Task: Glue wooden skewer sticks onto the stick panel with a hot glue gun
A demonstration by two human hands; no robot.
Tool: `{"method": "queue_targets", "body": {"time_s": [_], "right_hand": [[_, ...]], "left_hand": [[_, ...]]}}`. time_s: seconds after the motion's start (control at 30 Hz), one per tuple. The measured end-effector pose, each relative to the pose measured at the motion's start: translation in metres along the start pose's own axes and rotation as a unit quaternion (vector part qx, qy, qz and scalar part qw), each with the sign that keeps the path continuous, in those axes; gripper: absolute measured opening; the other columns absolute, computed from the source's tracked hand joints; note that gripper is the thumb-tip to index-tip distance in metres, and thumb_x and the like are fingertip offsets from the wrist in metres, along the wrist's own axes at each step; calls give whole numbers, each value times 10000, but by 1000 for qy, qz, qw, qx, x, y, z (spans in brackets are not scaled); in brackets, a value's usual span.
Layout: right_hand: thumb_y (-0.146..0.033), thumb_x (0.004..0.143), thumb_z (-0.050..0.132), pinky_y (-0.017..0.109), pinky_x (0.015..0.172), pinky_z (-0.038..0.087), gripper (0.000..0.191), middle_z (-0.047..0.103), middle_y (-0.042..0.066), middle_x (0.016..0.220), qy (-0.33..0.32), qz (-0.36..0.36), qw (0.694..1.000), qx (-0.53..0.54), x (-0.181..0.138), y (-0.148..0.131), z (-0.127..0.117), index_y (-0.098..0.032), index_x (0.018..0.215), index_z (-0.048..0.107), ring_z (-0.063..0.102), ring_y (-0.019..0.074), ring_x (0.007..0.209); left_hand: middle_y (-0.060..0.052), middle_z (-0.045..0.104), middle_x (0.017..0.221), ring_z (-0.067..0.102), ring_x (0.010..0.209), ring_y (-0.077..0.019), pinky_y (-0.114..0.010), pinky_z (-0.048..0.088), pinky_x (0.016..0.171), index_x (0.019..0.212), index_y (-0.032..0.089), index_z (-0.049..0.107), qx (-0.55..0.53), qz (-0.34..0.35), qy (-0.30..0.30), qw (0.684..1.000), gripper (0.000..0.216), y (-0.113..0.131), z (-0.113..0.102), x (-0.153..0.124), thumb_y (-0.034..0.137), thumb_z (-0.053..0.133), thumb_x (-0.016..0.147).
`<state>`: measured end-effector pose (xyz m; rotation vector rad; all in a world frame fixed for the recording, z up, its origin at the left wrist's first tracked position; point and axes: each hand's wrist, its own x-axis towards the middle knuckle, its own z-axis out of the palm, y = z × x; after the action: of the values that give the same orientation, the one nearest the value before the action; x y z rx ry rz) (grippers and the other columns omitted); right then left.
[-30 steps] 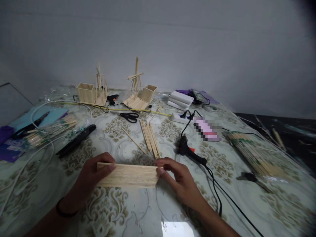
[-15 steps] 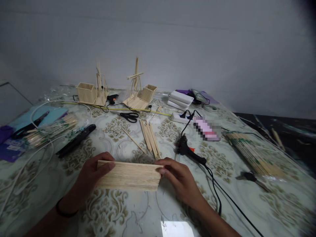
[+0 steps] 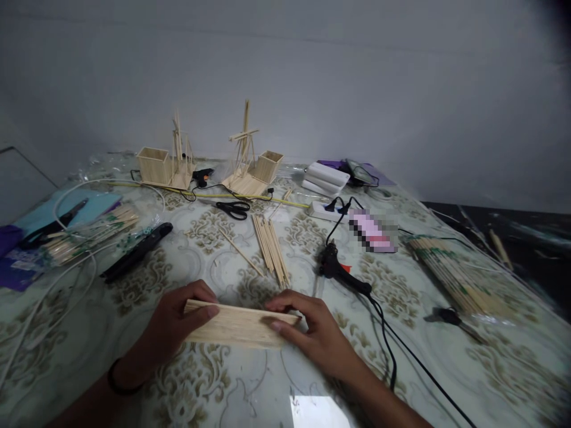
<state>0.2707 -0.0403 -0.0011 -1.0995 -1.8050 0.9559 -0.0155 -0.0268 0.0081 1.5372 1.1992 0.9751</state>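
Close in front of me is a panel of wooden sticks joined side by side, tilted so its top edge faces away. My left hand grips the panel's left end, thumb on the near face and fingers behind. Around the right end, my right hand pinches it the same way. Just beyond the panel lies a row of loose wooden sticks, with a single stick to its left. A black glue gun rests to the right of these sticks.
Two stick-built models, one with a box and one with a mast, stand at the back. Black scissors, a power strip, a black cutter-like tool and bagged sticks lie around. The glue gun's cable runs toward the front right.
The panel has tilted, so its near face looks shorter. My right hand has slid inward over its right end, and my left hand has shifted slightly right.
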Motion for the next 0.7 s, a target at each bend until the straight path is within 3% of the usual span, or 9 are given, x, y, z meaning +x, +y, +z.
{"method": "queue_targets", "body": {"time_s": [0.27, 0.7], "right_hand": [[-305, 970, 749, 254, 693, 579, 105, 799, 31, 828, -10, -2, 1000, -8, 1, -4, 4, -218, 924, 786, 757, 175, 761], [-343, 1014, 695, 241, 608, 549, 207, 790, 44, 805, -5, -4, 1000, -10, -1, -5, 6, -212, 870, 765, 737, 171, 712]], "left_hand": [[-3, 715, 773, 646, 723, -172, -277, 485, 681, 742, 210, 749, -2, 18, -11, 1000, 154, -5, 3, -2, 281, 755, 879], [-13, 728, 793, 657, 751, -183, -284, 495, 705, 767, 210, 774, 3, 19, -16, 1000, 165, -10, 2, -1, 309, 765, 898]]}}
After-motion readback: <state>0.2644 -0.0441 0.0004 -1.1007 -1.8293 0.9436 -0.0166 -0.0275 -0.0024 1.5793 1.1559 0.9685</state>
